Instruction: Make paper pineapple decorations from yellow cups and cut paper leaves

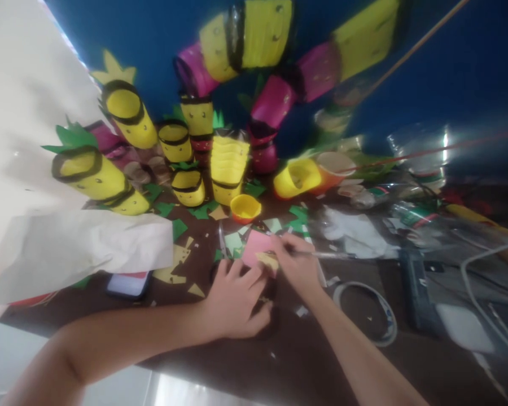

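Note:
On the dark table [296, 349] lies a pink paper square [256, 247], between my two hands. My left hand [237, 299] rests palm down just below it, fingers bent and spread apart. My right hand [296, 259] is at the pink paper's right edge, its fingers closed together beside a small pale yellow piece [268, 261]. Whatever those fingers hold is too blurred to make out. Scissors [222, 242] lie just beyond my left hand, their handles partly hidden by it. Pale green scraps [233, 242] surround the pink paper.
Yellow face-marked cups [190, 189] stand along the back, with a small yellow bowl [245, 207] before them. White paper [131, 239] and a phone [128, 283] lie left. A tape roll [366, 313], plastic bottles [415, 214] and cables are at right.

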### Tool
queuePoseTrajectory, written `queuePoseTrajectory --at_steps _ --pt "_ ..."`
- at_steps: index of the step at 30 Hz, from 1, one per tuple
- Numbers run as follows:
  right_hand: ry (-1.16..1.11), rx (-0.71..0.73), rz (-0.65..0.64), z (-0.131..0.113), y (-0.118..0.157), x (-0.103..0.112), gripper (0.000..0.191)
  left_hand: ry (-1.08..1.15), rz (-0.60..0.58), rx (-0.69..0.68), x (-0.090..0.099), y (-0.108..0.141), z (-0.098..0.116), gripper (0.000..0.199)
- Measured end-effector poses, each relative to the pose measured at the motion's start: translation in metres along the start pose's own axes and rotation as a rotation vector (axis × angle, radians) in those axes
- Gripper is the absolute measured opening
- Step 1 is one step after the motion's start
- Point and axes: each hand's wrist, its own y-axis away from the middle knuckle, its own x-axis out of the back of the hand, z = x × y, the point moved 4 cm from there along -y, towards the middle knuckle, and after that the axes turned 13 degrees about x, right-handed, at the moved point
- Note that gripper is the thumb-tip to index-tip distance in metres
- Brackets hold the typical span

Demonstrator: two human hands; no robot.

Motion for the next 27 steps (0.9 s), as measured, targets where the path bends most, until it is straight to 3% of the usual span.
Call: queuePoseTrajectory --at_steps 16,27 --pt "-0.133 -0.108 0.042 0.008 0.006 0.002 0.021 -0.018 -0.015 0.007 0.003 0.000 0.002 0.040" --pt "-0.004 -0.012 0.022 -0.006 0.006 0.004 0.027 -0.036 0.043 0.012 0.003 0.002 0.002 0.038"
